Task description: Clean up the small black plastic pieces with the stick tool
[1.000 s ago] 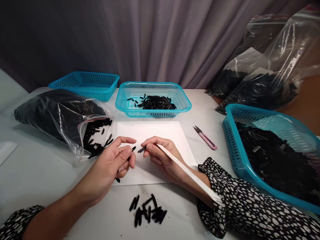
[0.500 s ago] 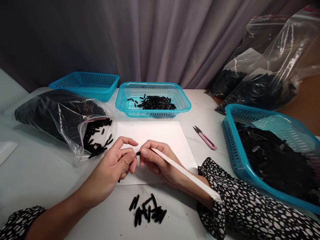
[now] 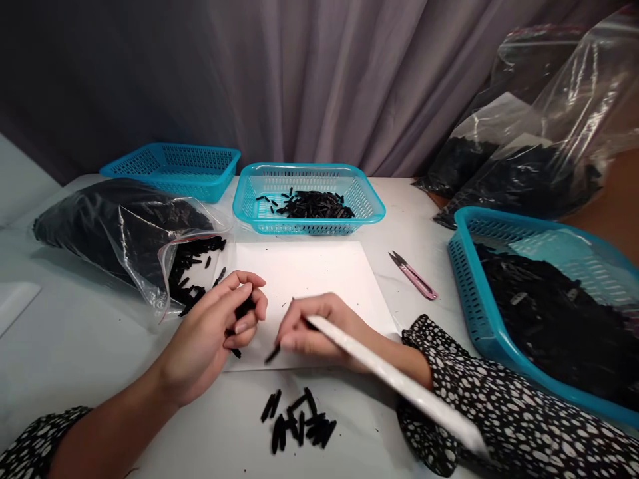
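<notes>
My left hand is curled loosely around several small black strips, and one end of a strip pokes out below the fingers. To its right, my right hand pinches a single black strip between thumb and finger, angled down over the white paper. A long white stick-like tool also lies in that hand, reaching back across the wrist; its exact kind is unclear. Below the hands, a small pile of black strips lies on the table.
Blue baskets stand around: one back left, one behind the paper holding black strips, and a large one at right full of dark pieces. An opened plastic bag spills strips at left. Pink thread snips lie right; more bags stand beyond.
My hands have parted. The right hand has moved down toward me with a black strip, and the white tool has swung lower. The left fingers have turned, showing strips inside.
</notes>
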### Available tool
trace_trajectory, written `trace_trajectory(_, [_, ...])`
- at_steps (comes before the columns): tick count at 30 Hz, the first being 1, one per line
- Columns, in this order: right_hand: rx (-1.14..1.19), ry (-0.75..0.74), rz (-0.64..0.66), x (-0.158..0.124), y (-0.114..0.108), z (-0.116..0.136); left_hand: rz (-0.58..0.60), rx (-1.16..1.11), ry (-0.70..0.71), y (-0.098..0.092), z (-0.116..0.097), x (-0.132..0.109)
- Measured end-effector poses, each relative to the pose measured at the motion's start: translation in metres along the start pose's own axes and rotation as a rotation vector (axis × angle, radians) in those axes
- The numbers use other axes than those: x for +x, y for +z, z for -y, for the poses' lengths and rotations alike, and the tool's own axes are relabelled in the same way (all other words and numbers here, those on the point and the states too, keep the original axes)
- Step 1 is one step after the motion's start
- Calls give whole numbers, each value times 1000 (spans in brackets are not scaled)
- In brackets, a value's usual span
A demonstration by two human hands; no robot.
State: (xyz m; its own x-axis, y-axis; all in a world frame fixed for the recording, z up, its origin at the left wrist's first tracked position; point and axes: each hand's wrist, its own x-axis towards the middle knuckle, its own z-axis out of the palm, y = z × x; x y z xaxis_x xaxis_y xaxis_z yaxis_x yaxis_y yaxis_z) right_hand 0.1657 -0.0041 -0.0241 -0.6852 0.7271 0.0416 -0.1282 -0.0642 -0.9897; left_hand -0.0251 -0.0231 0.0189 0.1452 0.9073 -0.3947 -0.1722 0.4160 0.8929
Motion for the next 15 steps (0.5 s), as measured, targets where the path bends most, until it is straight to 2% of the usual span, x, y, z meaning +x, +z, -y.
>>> trace_trajectory(3, [-281,-112,399,-5,-4,5,-22,-23,-23,-2,-2,2])
trace_trajectory(4, [-331,-150,464,-6,-4,5,-12,-11,-19,-2,-1,3])
trace_trajectory(5, [-357,-181,473,-6,-4,5,0,6,-10,-2,0,4])
trace_trajectory(7, [-369,-222,323,-5,-3,2,30,37,18,-2,2,4])
trace_trajectory(10, [-375,-230,-135,0,-3,-4,109,75,46,-1,6,2])
trace_trajectory(12, [-361,-194,-356,3,-2,-8,180,105,32,-1,8,0])
trace_trajectory(13, [-343,-173,-391,4,-2,-8,212,119,17,-1,9,-1])
trace_trajectory(15, [-271,-154,-325,5,0,-9,262,134,-6,-1,11,-2])
